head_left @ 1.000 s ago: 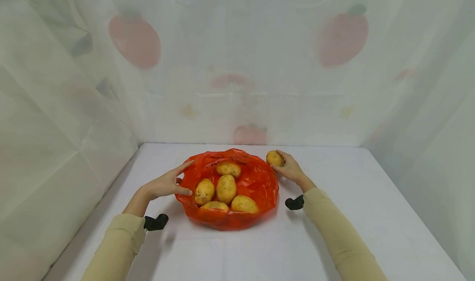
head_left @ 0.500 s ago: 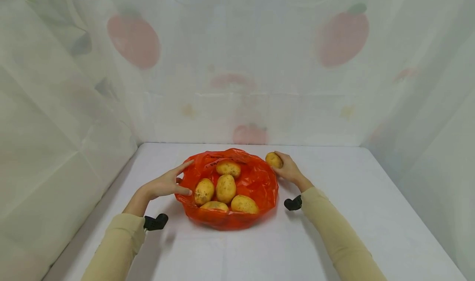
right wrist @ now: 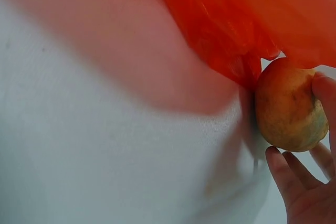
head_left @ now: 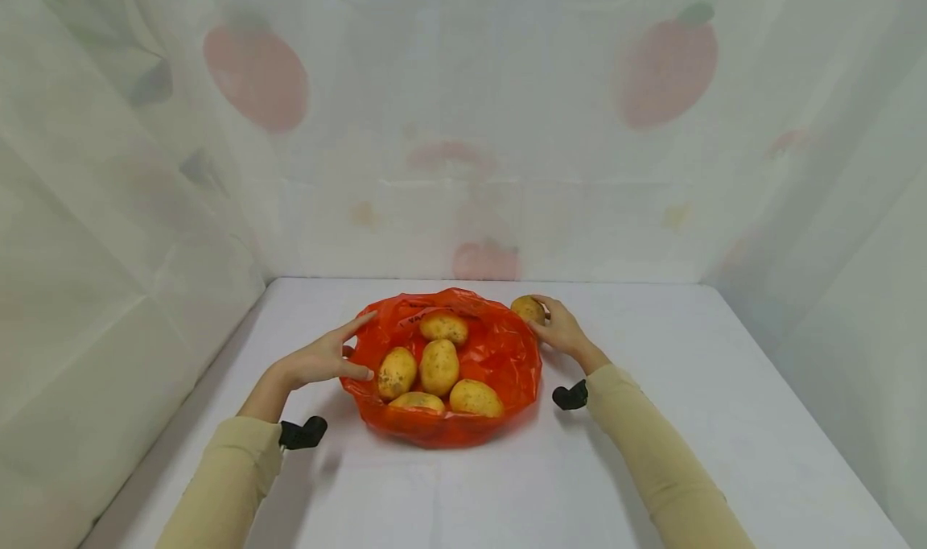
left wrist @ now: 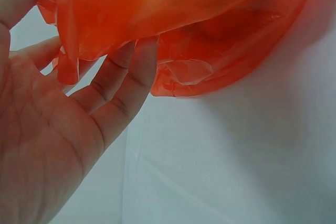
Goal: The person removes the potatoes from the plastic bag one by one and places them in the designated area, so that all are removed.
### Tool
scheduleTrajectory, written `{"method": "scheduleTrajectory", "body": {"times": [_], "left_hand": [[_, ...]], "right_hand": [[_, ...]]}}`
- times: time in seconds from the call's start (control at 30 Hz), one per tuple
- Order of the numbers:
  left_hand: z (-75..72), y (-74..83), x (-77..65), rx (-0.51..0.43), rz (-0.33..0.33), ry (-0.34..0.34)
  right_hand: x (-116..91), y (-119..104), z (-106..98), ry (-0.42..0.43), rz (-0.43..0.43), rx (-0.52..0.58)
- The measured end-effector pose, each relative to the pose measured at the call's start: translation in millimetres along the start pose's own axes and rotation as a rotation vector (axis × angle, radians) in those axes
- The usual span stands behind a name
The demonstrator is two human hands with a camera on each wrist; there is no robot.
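A red plastic bag (head_left: 510, 352) lies open-mouthed on the table, its rim folded outward, with several potatoes (head_left: 439, 366) inside. My left hand (head_left: 317, 362) holds the bag's left side, thumb and index finger spread over the rim. In the left wrist view, red film (left wrist: 121, 11) hangs between the thumb and the other fingers. At the far right rim, my right hand (head_left: 567, 329) grips another potato (head_left: 525, 307) between thumb and fingers. In the right wrist view this potato (right wrist: 289, 108) is right beside the bag's outer wall (right wrist: 220, 30), close over the table.
A white-covered table (head_left: 688, 404) carries the bag. White sheets with faded fruit prints (head_left: 666, 74) stand behind and along both sides. Black wrist-worn devices (head_left: 570, 396) hang under both forearms near the bag.
My right hand has shifted slightly left with its potato, closer to the bag's rim. My left hand keeps its place on the bag, and the potatoes inside have not moved.
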State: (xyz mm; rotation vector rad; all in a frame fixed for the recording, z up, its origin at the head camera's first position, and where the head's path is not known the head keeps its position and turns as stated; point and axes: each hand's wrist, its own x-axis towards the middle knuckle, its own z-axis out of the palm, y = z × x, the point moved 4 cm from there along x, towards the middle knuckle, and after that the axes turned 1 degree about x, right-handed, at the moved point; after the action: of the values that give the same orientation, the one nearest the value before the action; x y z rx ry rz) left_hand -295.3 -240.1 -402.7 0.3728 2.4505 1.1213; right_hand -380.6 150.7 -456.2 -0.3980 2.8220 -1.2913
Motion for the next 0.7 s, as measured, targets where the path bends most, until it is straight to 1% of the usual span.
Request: {"method": "scheduleTrajectory", "body": {"times": [0.27, 0.7], "left_hand": [[0.1, 0.9, -0.5, -0.003, 0.008, -0.001], [-0.5, 2.4, -0.4, -0.001, -0.002, 0.005]], "right_hand": [[-1.0, -0.3, -0.2, -0.014, 0.016, -0.004], [-3.2, -2.6, -2.2, -0.037, -0.034, -0.011]]}}
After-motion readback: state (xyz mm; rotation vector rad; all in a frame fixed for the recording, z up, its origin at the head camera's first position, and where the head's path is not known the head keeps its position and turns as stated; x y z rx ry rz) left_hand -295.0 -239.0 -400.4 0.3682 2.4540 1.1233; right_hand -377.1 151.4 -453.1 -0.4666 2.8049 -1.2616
